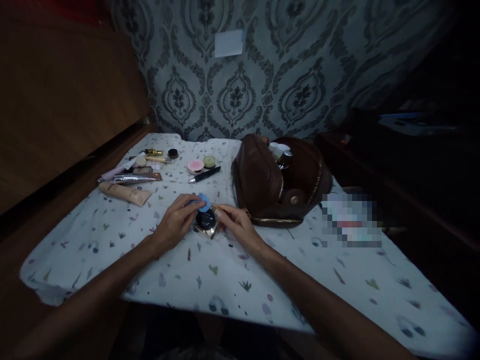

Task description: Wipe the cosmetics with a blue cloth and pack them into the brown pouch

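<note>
My left hand [178, 220] pinches a small light-blue cloth [203, 202] and presses it against the top of a powder compact [205, 220]. The compact is squarish, with gold edges and a round black centre. My right hand [238, 225] grips its right edge, fingers closed, just above the patterned cloth cover [210, 280]. Beyond my hands lie a black pen-like tube [204, 174], a round pink compact [195, 166] and a small green pot [209, 161]. Close to my right hand stands a brown cosmetic bag [258, 175], unzipped, with bottles inside.
At the left lie a beige squeeze tube [125, 193], a silvery tube [138, 177], a brush [157, 159] and a dark little jar [173, 153]. A blurred-out item [352, 220] is at the right. A wooden cabinet [71, 105] borders the left; a patterned wall [240, 95] stands behind.
</note>
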